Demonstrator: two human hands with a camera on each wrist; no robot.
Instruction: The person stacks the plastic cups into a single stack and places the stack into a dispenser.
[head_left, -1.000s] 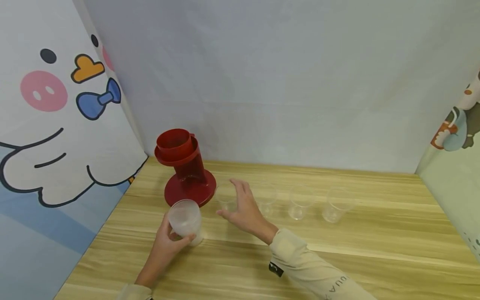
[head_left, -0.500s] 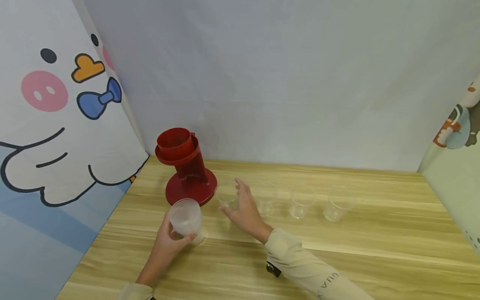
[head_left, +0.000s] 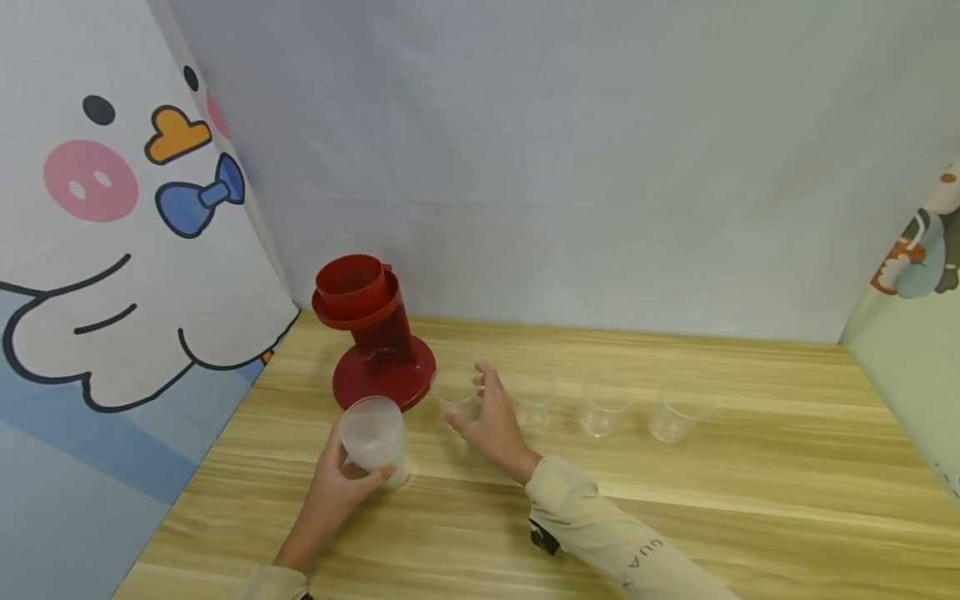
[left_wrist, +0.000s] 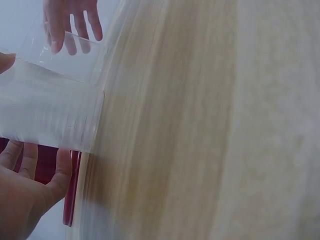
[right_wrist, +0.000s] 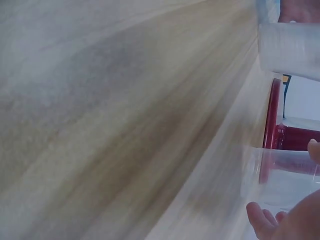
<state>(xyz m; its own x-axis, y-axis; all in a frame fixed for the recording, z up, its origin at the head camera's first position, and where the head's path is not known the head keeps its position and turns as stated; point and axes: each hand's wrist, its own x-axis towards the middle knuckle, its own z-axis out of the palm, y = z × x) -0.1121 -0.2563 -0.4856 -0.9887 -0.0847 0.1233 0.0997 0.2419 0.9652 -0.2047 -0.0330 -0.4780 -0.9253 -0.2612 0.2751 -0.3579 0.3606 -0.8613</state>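
In the head view my left hand (head_left: 336,492) grips a stack of clear plastic cups (head_left: 372,435), thumb on the near side; the left wrist view shows the nested cups (left_wrist: 50,107) on their side in that camera's picture, between thumb and fingers. My right hand (head_left: 497,427) stands with thumb and fingers spread beside a single clear cup (head_left: 453,388) on the table. From the right wrist, fingers (right_wrist: 260,220) lie a little apart from that cup (right_wrist: 285,175); whether the thumb touches it, I cannot tell.
A red stand with a round base (head_left: 384,379) and ringed top is behind the cup stack. Further clear cups stand in a row to the right, among them a middle one (head_left: 598,408) and the rightmost (head_left: 671,417). A pale curtain (head_left: 570,183) hangs behind the table.
My right hand has shifted slightly right, its fingertips drawing away from the single cup, which stays in place. The left hand keeps its grip on the stack.
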